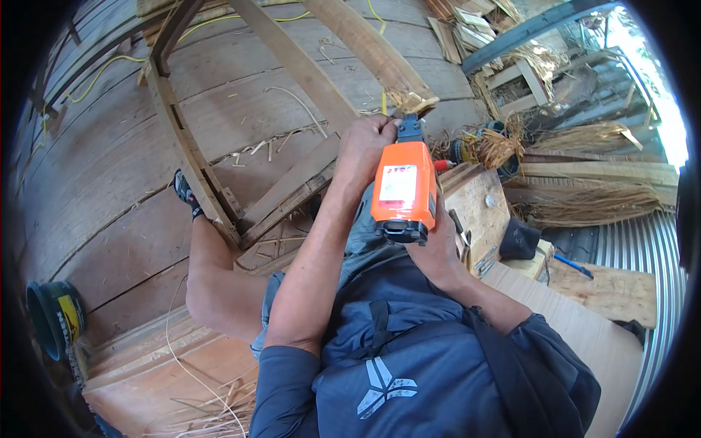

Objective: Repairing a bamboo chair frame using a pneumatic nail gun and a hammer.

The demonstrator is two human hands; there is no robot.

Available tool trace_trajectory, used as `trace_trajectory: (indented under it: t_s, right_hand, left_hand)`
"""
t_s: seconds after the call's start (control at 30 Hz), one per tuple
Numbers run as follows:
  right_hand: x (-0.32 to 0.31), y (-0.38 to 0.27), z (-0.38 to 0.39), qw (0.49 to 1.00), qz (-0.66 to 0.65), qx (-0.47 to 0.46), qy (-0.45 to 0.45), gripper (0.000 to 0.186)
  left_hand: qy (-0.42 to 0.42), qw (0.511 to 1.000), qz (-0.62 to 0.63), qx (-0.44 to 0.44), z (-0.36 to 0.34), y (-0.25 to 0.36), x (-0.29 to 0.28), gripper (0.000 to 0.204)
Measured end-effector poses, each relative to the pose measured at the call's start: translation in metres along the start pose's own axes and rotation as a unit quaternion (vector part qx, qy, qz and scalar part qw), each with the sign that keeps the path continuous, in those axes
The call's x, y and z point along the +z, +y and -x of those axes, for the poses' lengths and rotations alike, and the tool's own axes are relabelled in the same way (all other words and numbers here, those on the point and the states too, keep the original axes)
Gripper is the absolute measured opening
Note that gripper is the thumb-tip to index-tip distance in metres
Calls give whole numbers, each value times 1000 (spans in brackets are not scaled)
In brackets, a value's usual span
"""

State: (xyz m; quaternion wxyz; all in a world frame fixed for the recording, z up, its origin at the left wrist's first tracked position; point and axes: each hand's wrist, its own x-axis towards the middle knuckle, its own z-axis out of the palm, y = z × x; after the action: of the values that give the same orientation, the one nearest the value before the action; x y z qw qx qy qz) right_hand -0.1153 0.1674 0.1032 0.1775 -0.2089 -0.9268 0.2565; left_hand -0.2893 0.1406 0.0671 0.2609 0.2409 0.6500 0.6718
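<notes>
An orange and black nail gun [406, 162] points away from me in the middle of the view. My right hand [441, 248] is closed around its grip, which the orange body mostly hides. Beside the gun's dark nose, my left hand [363, 146] has its fingers pinched together; what they hold is hidden. The near end of a wooden beam [372, 55] lies just past the nose. A wooden board [296, 62] runs up to the left hand. Whether the nose touches the wood I cannot tell.
A slotted timber frame [182, 135] stands on the plank floor [117, 212] at left, my foot beside it. A dark green bucket [45, 321] is at lower left. Fibre bundles [595, 204], a black cup-shaped thing [520, 239] and corrugated metal [628, 252] lie at right.
</notes>
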Motion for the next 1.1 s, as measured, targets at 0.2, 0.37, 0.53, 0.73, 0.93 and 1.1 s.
trace_trajectory:
  t_s: [0.2, 0.37, 0.53, 0.73, 0.93, 1.1]
  right_hand:
    - [6, -9, 0, 1000, 6, -23, -7, 57]
    - [0, -1, 0, 998, 16, 41, -44, 64]
    - [-43, 44, 19, 993, -108, 20, -44, 86]
    - [-95, 141, -11, 943, 258, 211, -24, 68]
    - [-105, 296, 33, 885, 315, 332, -90, 65]
    - [-75, 353, 44, 888, 337, 284, -133, 58]
  left_hand:
    - [-22, 997, 67, 8, -10, -23, -3, 28]
    - [-27, 994, 104, -12, -12, -19, -2, 26]
    - [13, 1000, 18, -19, -3, -2, 0, 34]
    - [-8, 997, 25, -71, 14, 21, -14, 36]
    - [54, 996, -17, -68, 15, 16, -18, 36]
    - [132, 991, 17, 3, 27, 3, -12, 42]
